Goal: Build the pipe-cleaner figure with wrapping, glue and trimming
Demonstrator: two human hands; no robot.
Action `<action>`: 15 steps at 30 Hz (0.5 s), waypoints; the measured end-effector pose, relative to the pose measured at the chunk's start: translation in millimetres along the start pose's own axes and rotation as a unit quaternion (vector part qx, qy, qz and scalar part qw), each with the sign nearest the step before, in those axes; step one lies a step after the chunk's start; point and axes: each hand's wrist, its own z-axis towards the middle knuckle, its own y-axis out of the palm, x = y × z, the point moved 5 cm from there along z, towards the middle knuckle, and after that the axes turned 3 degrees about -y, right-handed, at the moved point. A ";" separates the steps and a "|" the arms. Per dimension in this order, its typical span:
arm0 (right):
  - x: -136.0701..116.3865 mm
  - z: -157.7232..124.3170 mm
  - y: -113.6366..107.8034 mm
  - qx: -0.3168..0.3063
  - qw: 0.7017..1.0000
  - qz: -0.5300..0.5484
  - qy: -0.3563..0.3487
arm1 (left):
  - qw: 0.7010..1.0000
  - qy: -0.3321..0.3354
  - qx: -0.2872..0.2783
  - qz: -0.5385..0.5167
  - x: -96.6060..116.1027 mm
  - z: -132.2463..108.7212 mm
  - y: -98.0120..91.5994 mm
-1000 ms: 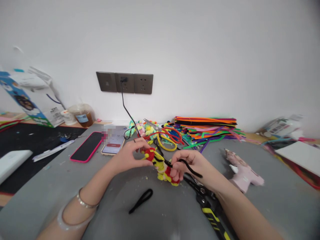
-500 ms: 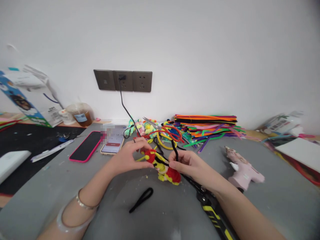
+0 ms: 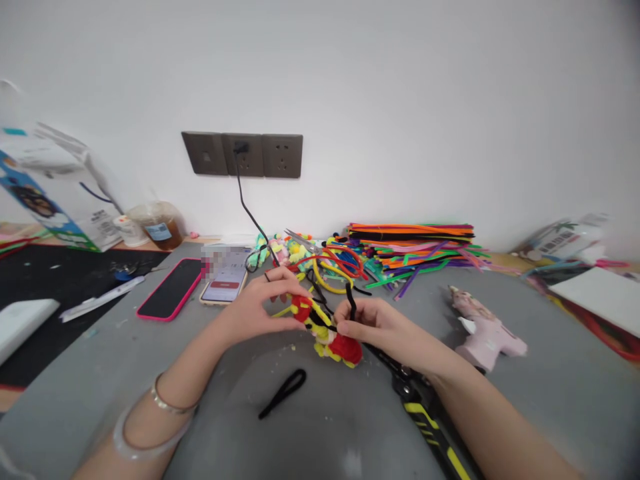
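Observation:
My left hand point(image 3: 267, 300) is closed around the upper end of a red and yellow pipe-cleaner figure point(image 3: 345, 348), thumb below and fingers above. The figure tilts down to the right, with black parts at its middle. Between thumb and fingertips, my right hand point(image 3: 367, 325) pinches a black pipe cleaner point(image 3: 351, 300); one end sticks up and the rest runs along the figure. A looped black pipe cleaner point(image 3: 283, 395) lies on the grey mat in front. Partly under my right forearm are black and yellow pliers point(image 3: 425, 420).
At the back lie a bundle of coloured pipe cleaners point(image 3: 410, 233), scissors point(image 3: 300, 237) and small fuzzy pieces. A pink glue gun point(image 3: 487, 333) rests on the right. Two phones, one a pink-cased phone point(image 3: 173, 290), and a drink cup point(image 3: 163, 223) are on the left.
The view has shifted slightly, so things appear a little higher. Both hands keep their hold on the figure and black pipe cleaner, with the figure tilted very slightly differently.

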 end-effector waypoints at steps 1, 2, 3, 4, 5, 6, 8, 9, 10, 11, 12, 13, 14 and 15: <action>0.7 0.5 -0.8 -0.001 1.000 0.001 -0.001 | 1.000 0.001 0.001 -0.001 -0.4 0.4 0.1; 1.5 1.1 -1.8 0.001 1.000 0.001 0.000 | 1.000 0.003 0.001 -0.001 -0.6 0.7 0.1; 2.3 1.7 -2.5 0.002 1.000 0.001 0.001 | 1.000 0.005 0.001 -0.001 -0.7 1.0 0.3; 2.9 2.1 -3.0 0.004 1.000 0.000 0.004 | 1.000 0.006 0.002 0.000 -0.7 1.2 0.3; 3.4 2.3 -3.2 0.005 1.000 -0.001 0.007 | 1.000 0.007 0.003 0.001 -0.4 1.3 0.2; 3.7 2.3 -3.1 0.007 1.000 -0.001 0.012 | 1.000 0.008 0.006 0.004 0.0 1.4 -0.1; 3.4 1.7 -2.6 0.014 1.000 0.003 0.025 | 1.000 0.007 0.010 0.010 1.0 1.6 -0.8; 2.8 1.3 -2.2 0.018 0.999 0.006 0.030 | 1.000 0.007 0.011 0.012 1.7 1.8 -1.0; 1.9 0.9 -1.7 0.021 0.999 0.010 0.033 | 1.000 0.006 0.011 0.014 2.5 1.9 -1.2; 0.8 0.6 -1.1 0.022 0.999 0.012 0.037 | 1.000 0.005 0.011 0.016 3.2 2.1 -1.3; -0.4 0.4 -0.5 0.022 0.999 0.013 0.038 | 1.000 0.003 0.010 0.019 3.8 2.2 -1.4; -1.5 0.3 0.1 0.021 0.999 0.012 0.039 | 1.000 0.001 0.010 0.021 4.3 2.2 -1.3; -2.3 0.2 0.5 0.020 0.999 0.010 0.040 | 1.000 -0.002 0.009 0.024 4.7 2.2 -1.1; -2.8 0.2 0.7 0.018 0.999 0.008 0.041 | 1.000 -0.004 0.007 0.026 4.8 2.0 -0.8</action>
